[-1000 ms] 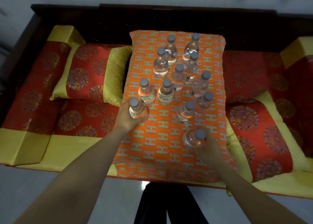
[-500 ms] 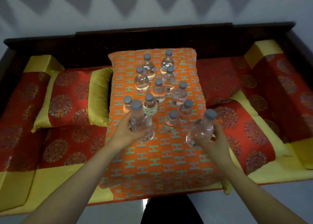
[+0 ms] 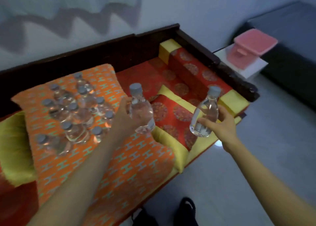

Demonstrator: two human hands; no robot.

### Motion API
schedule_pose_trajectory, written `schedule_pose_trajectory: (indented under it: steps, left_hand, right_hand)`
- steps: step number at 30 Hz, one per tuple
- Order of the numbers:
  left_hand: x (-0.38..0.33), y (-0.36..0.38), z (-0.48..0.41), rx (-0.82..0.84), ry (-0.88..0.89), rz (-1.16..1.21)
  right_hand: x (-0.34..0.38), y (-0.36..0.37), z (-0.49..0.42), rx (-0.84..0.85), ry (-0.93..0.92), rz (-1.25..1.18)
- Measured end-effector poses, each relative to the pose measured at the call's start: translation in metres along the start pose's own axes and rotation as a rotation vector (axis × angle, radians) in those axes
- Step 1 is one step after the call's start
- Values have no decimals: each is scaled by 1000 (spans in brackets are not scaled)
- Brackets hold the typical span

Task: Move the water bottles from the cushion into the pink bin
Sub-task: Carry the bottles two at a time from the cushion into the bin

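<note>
My left hand (image 3: 122, 118) grips a clear water bottle (image 3: 140, 111) with a grey cap, held upright above the right edge of the orange patterned cushion (image 3: 130, 166). My right hand (image 3: 220, 121) holds a second water bottle (image 3: 205, 114), tilted slightly, over the red and yellow seat. Several more bottles (image 3: 75, 111) stand clustered on the cushion at the left. The pink bin (image 3: 248, 49) sits far to the upper right on a white stand, beyond the end of the bench.
A dark wooden bench frame (image 3: 213, 58) runs between the seat and the pink bin. A white stand (image 3: 253, 68) carries the bin. Grey floor (image 3: 256, 157) lies to the right. My dark shoes (image 3: 186, 210) show at the bottom. A dark block (image 3: 290, 54) sits behind the bin.
Both hands lifted their bottles off the cushion and carried them rightward. The view swung right, bringing the pink bin into sight and pushing the cushion to the left.
</note>
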State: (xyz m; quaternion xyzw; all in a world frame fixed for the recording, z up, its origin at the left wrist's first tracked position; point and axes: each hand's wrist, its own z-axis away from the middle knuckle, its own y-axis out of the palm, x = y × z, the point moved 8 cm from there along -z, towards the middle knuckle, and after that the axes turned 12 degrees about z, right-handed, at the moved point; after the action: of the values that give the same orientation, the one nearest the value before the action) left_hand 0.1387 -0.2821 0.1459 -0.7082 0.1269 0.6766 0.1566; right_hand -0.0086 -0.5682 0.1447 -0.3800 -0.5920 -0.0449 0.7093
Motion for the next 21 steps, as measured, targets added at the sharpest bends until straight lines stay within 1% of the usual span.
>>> schedule_pose_trajectory:
  steps: [4, 6, 8, 10, 16, 21]
  left_hand:
    - [-16, 87, -5, 100, 38, -3]
    - [-17, 120, -5, 125, 10, 21]
    - [-20, 170, -2, 161, -13, 37]
    - [-25, 210, 1, 183, -10, 32]
    - [-34, 316, 7, 195, -26, -8]
    - [-52, 387, -5, 207, -5, 31]
  right_hand:
    - [-30, -87, 7, -94, 37, 36]
    - [-46, -117, 12, -117, 59, 23]
    - [-64, -160, 17, -140, 72, 16]
    - [-81, -193, 19, -152, 93, 16]
    - [-111, -288, 10, -143, 79, 26]
    - [-127, -354, -12, -180, 59, 35]
